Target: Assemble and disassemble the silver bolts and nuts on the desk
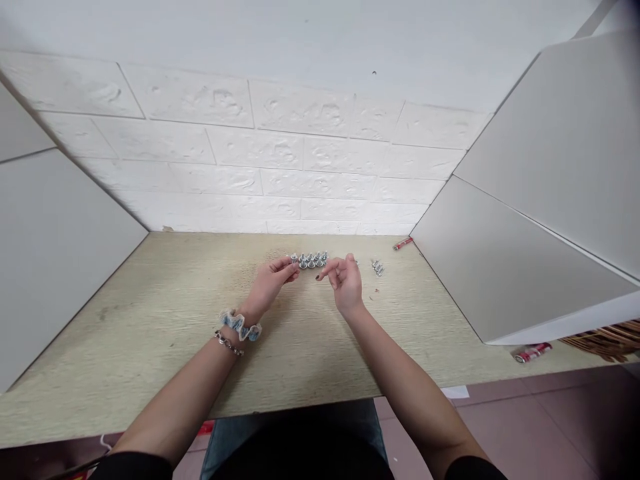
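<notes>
My left hand is raised over the wooden desk, thumb and fingertips pinched on a small metal screw. It wears a scrunchie and a bracelet at the wrist. My right hand hovers beside it, fingers loosely curled and partly apart; whether they hold anything is too small to see. Just beyond both hands stands a row of several small silver screws. A smaller loose pile of silver screws lies to the right of my right hand.
White panels wall the desk on the left and right, with a white brick wall behind. A red pen-like object lies at the back right corner. Another red item rests near the right front edge.
</notes>
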`<state>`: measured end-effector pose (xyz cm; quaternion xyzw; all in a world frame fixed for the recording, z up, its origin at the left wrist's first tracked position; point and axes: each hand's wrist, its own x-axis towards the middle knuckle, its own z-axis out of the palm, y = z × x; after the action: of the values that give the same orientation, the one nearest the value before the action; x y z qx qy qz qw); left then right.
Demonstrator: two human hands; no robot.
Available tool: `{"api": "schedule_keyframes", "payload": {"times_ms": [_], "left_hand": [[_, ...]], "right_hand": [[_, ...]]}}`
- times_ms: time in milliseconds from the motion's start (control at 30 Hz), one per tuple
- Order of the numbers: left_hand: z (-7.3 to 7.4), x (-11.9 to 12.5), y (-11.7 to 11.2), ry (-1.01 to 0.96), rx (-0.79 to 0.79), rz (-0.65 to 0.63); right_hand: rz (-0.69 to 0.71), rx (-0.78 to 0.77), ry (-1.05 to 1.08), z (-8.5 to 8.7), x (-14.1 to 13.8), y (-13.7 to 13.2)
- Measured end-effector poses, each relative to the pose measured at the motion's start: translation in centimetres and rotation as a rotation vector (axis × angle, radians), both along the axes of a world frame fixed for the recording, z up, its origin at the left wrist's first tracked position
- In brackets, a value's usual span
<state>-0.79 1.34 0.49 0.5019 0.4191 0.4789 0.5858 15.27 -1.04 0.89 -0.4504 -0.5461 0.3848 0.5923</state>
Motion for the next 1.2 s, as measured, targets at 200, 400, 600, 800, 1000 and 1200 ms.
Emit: {"api": "schedule_keyframes", "payload": {"times_ms": [200,400,600,800,1000,1200], "left_hand": [[0.0,0.5,-0.6,-0.084,-0.098,-0.043],[0.3,0.6,-0.9,-0.128,-0.118,-0.070],[0.5,0.7,-1.0,-0.184,-0.182,-0.021],[0.2,0.3,-0.3,-0.199,-0.218,0.077],[0.4,0.5,-0.7,-0.211,-0.257,-0.055],[0.8,0.7,-1.1,-0.229,-0.254,-0.071]], "right_hand": [[0.071,0.086,-0.107,0.2,-0.5,0.0],[0.112,0.031,-0.412,-0.5,-1.0,-0.2],[0.271,-0.034,-0.487,-0.8,-1.2,-0.2],[0.265,0.096,-0.279,0.4,-0.4,-0.3],[0.145,0.117,-0.215,-0.5,-0.7,0.4],[0.235,0.065,-0.349,-1.0,-1.1,0.2]]}}
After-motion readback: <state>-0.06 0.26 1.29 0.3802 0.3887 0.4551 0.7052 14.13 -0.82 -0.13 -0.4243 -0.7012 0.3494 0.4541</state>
